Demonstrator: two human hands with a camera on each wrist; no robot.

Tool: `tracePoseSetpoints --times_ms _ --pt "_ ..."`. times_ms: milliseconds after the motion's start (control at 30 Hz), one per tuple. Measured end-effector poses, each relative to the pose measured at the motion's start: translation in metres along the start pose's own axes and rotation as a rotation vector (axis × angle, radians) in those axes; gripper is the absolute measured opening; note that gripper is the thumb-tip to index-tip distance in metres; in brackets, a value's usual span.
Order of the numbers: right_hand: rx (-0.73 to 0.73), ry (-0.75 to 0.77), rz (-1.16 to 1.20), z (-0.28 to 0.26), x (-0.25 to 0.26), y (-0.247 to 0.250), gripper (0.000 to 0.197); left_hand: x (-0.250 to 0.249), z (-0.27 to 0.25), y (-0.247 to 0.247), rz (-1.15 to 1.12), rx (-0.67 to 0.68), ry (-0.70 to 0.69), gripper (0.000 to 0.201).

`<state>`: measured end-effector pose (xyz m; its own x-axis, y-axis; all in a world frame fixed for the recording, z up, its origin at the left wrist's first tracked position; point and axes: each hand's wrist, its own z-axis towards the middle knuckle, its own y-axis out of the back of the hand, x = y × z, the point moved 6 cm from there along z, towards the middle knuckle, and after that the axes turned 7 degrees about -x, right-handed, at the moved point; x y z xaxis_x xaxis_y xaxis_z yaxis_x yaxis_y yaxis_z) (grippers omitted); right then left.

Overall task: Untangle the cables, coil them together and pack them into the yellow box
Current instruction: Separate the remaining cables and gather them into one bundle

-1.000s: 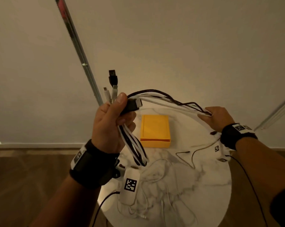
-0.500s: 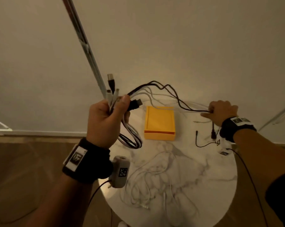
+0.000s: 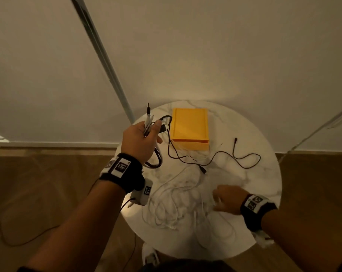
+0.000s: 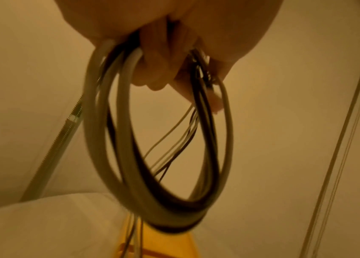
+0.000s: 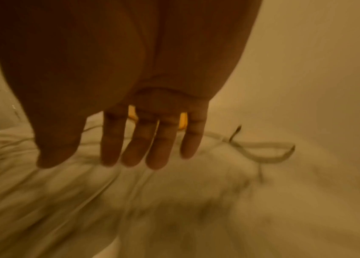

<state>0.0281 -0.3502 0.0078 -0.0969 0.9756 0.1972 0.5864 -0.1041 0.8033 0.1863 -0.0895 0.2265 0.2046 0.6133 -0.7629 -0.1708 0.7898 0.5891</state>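
Observation:
My left hand (image 3: pixel 141 141) grips a bundle of black and white cables (image 3: pixel 156 156) above the table's left edge, plug ends sticking up past the thumb. In the left wrist view the coil of cables (image 4: pixel 159 174) hangs in a loop below the curled fingers (image 4: pixel 159 73). A thin black cable (image 3: pixel 221 160) trails from the bundle across the marble table, in front of the yellow box (image 3: pixel 189 128). My right hand (image 3: pixel 228 199) hovers low over loose white cables (image 3: pixel 176 203), fingers (image 5: pixel 152 144) straight and spread, holding nothing.
The round white marble table (image 3: pixel 264 173) stands against a pale wall, over a wooden floor. A metal pole (image 3: pixel 105 61) slants up on the left. A dark cord (image 3: pixel 19 240) lies on the floor at the left.
My right hand let go of the cables and dropped toward me to the loose white cables. The black cable fell onto the table. My left hand lowered with its bundle.

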Motion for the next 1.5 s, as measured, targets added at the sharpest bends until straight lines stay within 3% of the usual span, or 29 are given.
tracePoseSetpoints --times_ms 67,133,300,367,467,633,733,800,933,1000,1067,1233,1433,1500 --pt "0.120 0.028 0.036 -0.005 0.015 -0.033 0.054 0.004 0.001 -0.003 0.149 0.045 -0.032 0.051" --pt "0.138 0.037 0.002 -0.006 0.027 -0.054 0.058 0.004 0.003 -0.001 0.312 0.040 -0.086 0.058" --pt "-0.026 0.008 0.050 0.006 0.054 -0.062 0.037 -0.007 0.013 0.016 0.407 -0.026 -0.151 0.059" --pt "-0.050 -0.023 0.090 0.015 0.064 -0.062 0.043 -0.008 0.015 0.022 0.361 -0.045 -0.128 0.065" --pt "-0.030 -0.074 0.064 0.024 0.074 -0.068 0.059 -0.007 0.012 0.029 0.170 -0.072 -0.042 0.063" --pt "-0.026 -0.084 0.046 0.030 0.076 -0.079 0.039 -0.001 -0.001 0.031 -0.583 -0.067 0.429 0.048" --pt "-0.033 -0.096 0.151 0.030 0.079 -0.070 0.036 -0.017 -0.004 0.031 -0.726 0.005 0.477 0.051" --pt "-0.080 -0.115 0.296 0.021 0.076 -0.046 0.021 -0.026 -0.003 0.033 -0.774 0.042 0.454 0.053" --pt "-0.436 -0.118 0.883 -0.019 0.060 0.046 0.022 -0.035 -0.002 0.035 -0.733 0.076 0.287 0.046" --pt "-0.609 -0.024 1.149 -0.049 0.059 0.104 0.021 -0.041 -0.005 0.032 -0.716 0.073 0.256 0.044" --pt "-0.719 0.098 1.271 -0.079 0.065 0.160 0.019 -0.054 -0.010 0.027 -0.738 0.091 0.241 0.045" --pt "-1.141 0.293 1.103 -0.138 0.093 0.275 0.011 -0.110 -0.020 0.020 -0.756 0.141 0.107 0.053" --pt "-1.310 0.356 0.954 -0.159 0.129 0.333 0.008 -0.158 -0.023 0.022 -0.809 0.120 0.012 0.051" --pt "-1.330 0.359 0.963 -0.160 0.132 0.341 0.007 -0.166 -0.023 0.022 -0.924 0.175 0.089 0.051"
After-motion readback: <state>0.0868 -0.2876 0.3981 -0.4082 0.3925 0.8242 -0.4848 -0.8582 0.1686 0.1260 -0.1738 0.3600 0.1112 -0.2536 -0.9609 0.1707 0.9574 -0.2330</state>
